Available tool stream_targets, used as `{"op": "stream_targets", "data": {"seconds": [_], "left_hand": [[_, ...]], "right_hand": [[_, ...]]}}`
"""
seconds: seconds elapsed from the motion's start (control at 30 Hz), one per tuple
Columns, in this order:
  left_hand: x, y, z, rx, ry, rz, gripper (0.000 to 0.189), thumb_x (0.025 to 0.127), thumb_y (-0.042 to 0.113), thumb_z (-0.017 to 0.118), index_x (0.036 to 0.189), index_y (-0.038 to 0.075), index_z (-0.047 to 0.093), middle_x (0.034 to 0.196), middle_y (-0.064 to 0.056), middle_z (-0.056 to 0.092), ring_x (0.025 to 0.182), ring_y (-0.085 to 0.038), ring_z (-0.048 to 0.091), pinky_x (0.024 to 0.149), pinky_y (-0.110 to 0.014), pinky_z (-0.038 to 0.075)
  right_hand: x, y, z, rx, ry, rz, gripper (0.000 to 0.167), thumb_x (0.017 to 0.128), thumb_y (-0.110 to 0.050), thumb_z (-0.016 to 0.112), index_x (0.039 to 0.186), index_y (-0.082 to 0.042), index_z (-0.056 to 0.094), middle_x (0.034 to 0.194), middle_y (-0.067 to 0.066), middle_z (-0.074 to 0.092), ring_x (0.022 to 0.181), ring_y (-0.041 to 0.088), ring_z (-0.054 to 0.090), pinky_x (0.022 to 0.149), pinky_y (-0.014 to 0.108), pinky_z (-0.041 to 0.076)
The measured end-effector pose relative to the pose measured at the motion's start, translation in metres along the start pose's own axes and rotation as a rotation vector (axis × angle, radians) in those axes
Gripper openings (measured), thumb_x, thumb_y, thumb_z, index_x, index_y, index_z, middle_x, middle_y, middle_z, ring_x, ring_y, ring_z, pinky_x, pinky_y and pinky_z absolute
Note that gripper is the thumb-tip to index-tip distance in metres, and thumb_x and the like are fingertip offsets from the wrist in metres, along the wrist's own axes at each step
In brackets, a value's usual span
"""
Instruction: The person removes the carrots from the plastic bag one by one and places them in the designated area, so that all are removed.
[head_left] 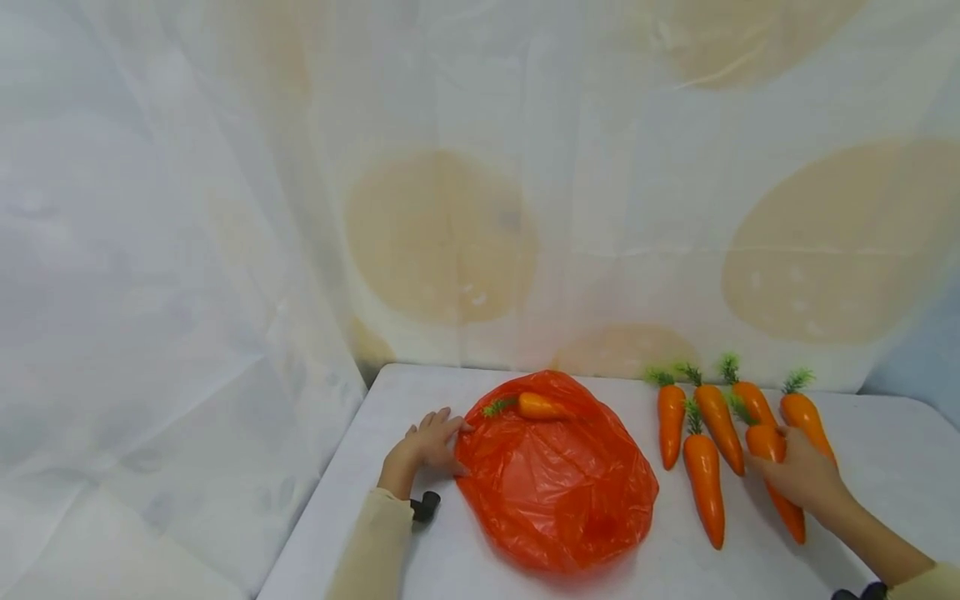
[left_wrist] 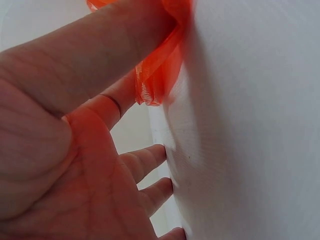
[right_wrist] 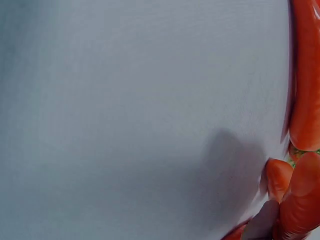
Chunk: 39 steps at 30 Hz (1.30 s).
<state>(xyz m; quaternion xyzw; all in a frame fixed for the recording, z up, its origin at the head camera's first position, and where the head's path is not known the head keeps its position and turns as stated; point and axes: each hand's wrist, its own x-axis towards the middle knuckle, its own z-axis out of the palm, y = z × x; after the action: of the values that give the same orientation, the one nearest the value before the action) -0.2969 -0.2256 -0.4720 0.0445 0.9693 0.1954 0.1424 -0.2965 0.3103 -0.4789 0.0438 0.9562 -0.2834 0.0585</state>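
Observation:
A thin red plastic bag (head_left: 555, 483) lies spread on the table with its mouth upward. One orange carrot (head_left: 542, 407) with a green tuft rests inside near its far rim. My left hand (head_left: 431, 442) is at the bag's left edge, thumb and forefinger touching the plastic; its other fingertips (left_wrist: 159, 152) meet the table in the left wrist view. My right hand (head_left: 806, 471) grips the upper part of a carrot (head_left: 787, 510) at the right, fingers and thumb on either side. In the right wrist view an orange carrot (right_wrist: 306, 75) lies along the right edge.
Several more carrots lie beside the bag, including a front carrot (head_left: 705, 487), a left carrot (head_left: 671, 425) and a far right carrot (head_left: 806, 417). The white table (head_left: 442, 554) meets a patterned sheet (head_left: 622, 208) hanging behind it.

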Motion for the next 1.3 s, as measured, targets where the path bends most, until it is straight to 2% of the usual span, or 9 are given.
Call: {"op": "stream_targets", "data": {"seconds": [0.07,0.33,0.63,0.73,0.93,1.17,1.3], "left_hand": [[-0.001,0.0,0.001,-0.005,-0.003,-0.001,0.06,0.075,0.035,0.084,0.129,0.027,0.058,0.161,-0.016,0.026,0.148,-0.043,0.018,0.116,-0.071,0.013],[-0.004,0.002,0.001,-0.011,0.01,-0.001,0.061,0.075,0.034,0.084,0.13,0.027,0.058,0.161,-0.016,0.026,0.148,-0.043,0.019,0.116,-0.071,0.013],[-0.005,0.003,0.003,-0.007,0.014,-0.002,0.06,0.075,0.035,0.084,0.128,0.026,0.058,0.161,-0.016,0.027,0.147,-0.043,0.02,0.116,-0.07,0.014],[-0.005,0.003,0.003,-0.005,0.016,-0.005,0.06,0.075,0.034,0.084,0.128,0.027,0.059,0.161,-0.016,0.027,0.147,-0.042,0.02,0.116,-0.07,0.014],[-0.003,0.002,0.002,0.001,0.02,0.002,0.059,0.075,0.035,0.085,0.127,0.027,0.059,0.16,-0.016,0.027,0.147,-0.043,0.02,0.116,-0.07,0.014],[-0.002,0.0,0.001,-0.005,0.02,0.005,0.058,0.075,0.035,0.085,0.127,0.027,0.059,0.16,-0.016,0.028,0.147,-0.043,0.021,0.116,-0.071,0.014],[-0.002,0.0,0.001,-0.011,0.012,0.009,0.058,0.075,0.034,0.084,0.127,0.027,0.059,0.16,-0.016,0.028,0.147,-0.043,0.021,0.115,-0.071,0.014]], "right_hand": [[-0.001,0.001,0.001,-0.008,-0.019,0.004,0.098,0.088,-0.042,0.065,0.139,0.026,0.015,0.118,0.045,0.044,0.09,0.042,0.054,0.071,0.045,0.057],[0.0,0.003,0.008,-0.025,-0.076,0.03,0.104,0.086,-0.044,0.068,0.143,0.023,0.013,0.123,0.044,0.042,0.093,0.043,0.053,0.08,0.054,0.055],[0.002,0.005,0.01,-0.06,-0.074,0.002,0.111,0.083,-0.057,0.071,0.139,0.025,0.02,0.115,0.042,0.048,0.079,0.031,0.057,0.068,0.041,0.058],[0.001,0.003,0.009,-0.069,-0.063,-0.018,0.109,0.083,-0.057,0.071,0.137,0.025,0.024,0.111,0.041,0.05,0.077,0.029,0.057,0.066,0.039,0.057],[-0.004,-0.001,0.008,-0.058,-0.092,0.035,0.097,0.086,-0.045,0.07,0.134,0.025,0.024,0.105,0.037,0.05,0.076,0.026,0.056,0.064,0.035,0.057],[-0.006,-0.001,0.0,-0.069,-0.065,0.003,0.101,0.085,-0.051,0.07,0.134,0.026,0.027,0.113,0.042,0.051,0.082,0.031,0.056,0.073,0.045,0.058],[-0.007,0.0,-0.008,-0.1,-0.026,-0.016,0.102,0.083,-0.053,0.071,0.132,0.026,0.03,0.11,0.041,0.053,0.082,0.034,0.055,0.072,0.046,0.058]]}}
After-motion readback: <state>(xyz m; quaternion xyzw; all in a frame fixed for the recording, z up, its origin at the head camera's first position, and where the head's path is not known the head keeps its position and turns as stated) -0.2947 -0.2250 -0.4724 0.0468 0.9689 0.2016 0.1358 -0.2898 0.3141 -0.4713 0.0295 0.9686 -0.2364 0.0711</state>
